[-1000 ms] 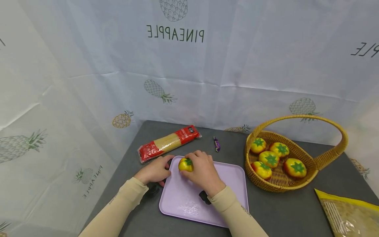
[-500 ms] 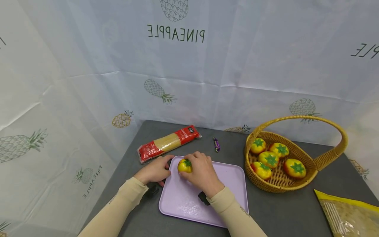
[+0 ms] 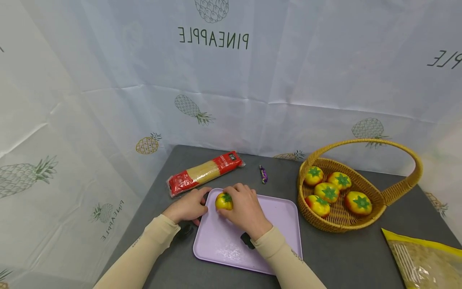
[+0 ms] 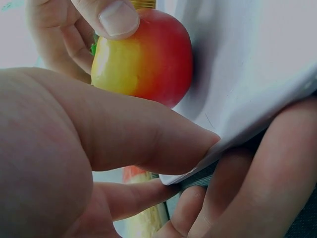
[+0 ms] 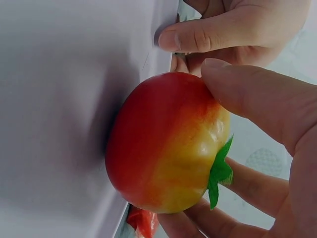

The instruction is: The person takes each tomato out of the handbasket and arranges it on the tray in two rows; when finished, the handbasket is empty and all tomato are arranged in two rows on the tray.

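My right hand (image 3: 246,208) holds a toy persimmon (image 3: 224,201) near the far left corner of a lilac tray (image 3: 225,249). In the right wrist view the persimmon (image 5: 166,144) is red below and yellow above, with a green leafy cap; thumb and fingers lie on opposite sides of it. It looks to rest on the tray. My left hand (image 3: 187,206) pinches the tray's left edge. The left wrist view has its thumb (image 4: 158,134) on the upper face and fingers beneath the rim.
Behind the tray lie a red-and-yellow pack of noodles (image 3: 205,173) and a purple-wrapped candy (image 3: 263,174). A wicker basket (image 3: 341,224) with several more persimmons (image 3: 327,192) stands to the right. A yellow-topped bag (image 3: 426,261) lies at the near right. A pineapple-print curtain (image 3: 252,76) hangs behind.
My right hand and the persimmon have shifted very slightly left over the tray. The left hand keeps its place on the tray's edge.
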`<state>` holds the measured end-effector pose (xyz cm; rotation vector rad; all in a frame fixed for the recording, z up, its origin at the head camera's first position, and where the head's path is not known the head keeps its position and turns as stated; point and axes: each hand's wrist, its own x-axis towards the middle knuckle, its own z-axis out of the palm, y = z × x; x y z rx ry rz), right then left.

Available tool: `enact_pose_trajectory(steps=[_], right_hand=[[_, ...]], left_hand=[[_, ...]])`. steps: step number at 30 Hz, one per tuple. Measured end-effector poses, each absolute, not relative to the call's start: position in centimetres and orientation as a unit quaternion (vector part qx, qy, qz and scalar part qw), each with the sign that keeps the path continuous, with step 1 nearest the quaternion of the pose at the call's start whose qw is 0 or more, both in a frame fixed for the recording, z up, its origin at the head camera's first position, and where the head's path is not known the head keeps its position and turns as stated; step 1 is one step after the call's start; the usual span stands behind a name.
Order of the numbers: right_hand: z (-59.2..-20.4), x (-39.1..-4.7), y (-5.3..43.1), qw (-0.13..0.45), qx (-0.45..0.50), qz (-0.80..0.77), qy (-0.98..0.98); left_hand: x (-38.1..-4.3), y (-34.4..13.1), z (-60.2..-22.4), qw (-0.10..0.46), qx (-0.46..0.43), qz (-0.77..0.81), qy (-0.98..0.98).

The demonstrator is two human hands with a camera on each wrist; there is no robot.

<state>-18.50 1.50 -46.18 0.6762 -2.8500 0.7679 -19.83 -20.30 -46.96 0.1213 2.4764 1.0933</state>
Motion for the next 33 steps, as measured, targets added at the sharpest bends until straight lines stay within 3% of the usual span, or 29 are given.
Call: enact_pose_trajectory(steps=[33], right_hand=[[-45.1, -18.4, 2.0, 0.021, 0.22, 0.28, -0.934]], left_hand=[[-19.9, -20.5, -47.1, 0.216, 0.05, 0.39, 0.893]])
